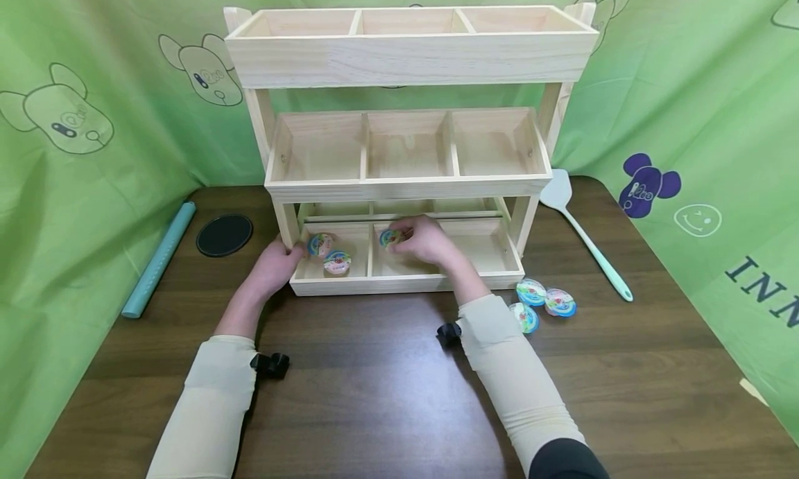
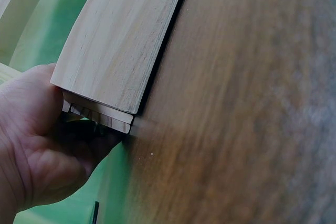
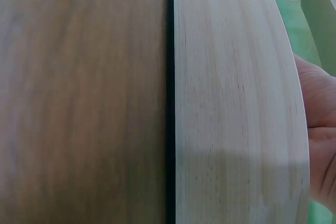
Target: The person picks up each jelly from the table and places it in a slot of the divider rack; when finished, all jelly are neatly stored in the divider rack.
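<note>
A three-tier wooden shelf stands in front of me, each tier split into compartments. My left hand grips the left end of its bottom tier; in the left wrist view the thumb lies at the corner of the front board. Over the bottom tier's middle compartment, my right hand pinches a small jelly cup with a printed lid. Two more jelly cups, one behind the other, lie in the left compartment. The front board hides the right fingers in the right wrist view.
Three jelly cups lie on the brown table by the shelf's right front corner. Right of the shelf is a pale blue spatula. A black disc and a blue roll lie on the left. Green curtains surround the table.
</note>
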